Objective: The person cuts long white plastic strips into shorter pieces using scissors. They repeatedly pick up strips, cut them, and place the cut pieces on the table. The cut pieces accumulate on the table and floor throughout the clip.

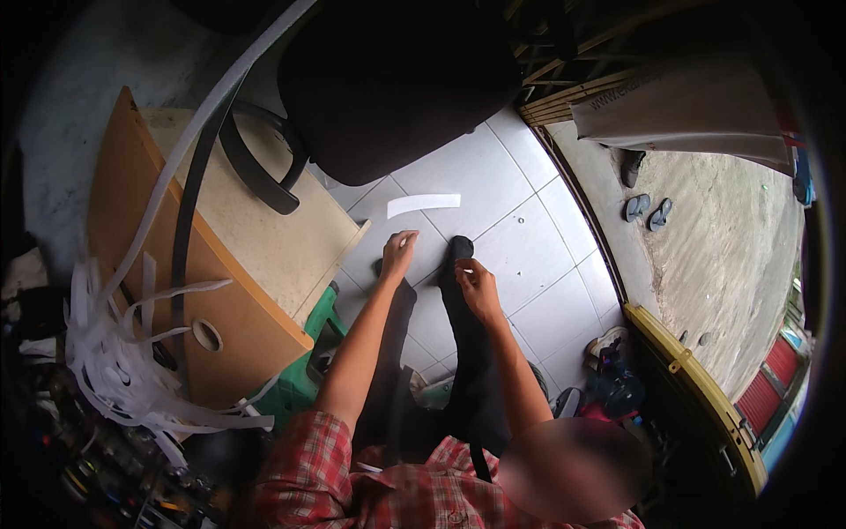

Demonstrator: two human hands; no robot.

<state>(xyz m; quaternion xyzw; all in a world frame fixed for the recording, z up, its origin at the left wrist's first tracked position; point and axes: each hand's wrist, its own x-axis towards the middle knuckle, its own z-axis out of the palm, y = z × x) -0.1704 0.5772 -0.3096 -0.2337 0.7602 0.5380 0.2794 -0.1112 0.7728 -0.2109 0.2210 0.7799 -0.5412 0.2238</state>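
My left hand (400, 253) is held out over the tiled floor, its fingers drawn together in a pinch; whatever is in them is too small to make out. To its right, above my dark-clad leg, my right hand (478, 289) has curled fingers with a small pale spot at the tips that I cannot name. A short, slightly curved white strip (424, 205) lies flat on the tiles beyond both hands, touched by neither.
At left stands a wooden panel (251, 295) with a round hole, a tangle of white strips (123, 353) draped over it. A black chair (397, 84) is ahead. Beside it is a green plastic stool (322, 322). Sandals (648, 210) lie outside, past the yellow gate (696, 388).
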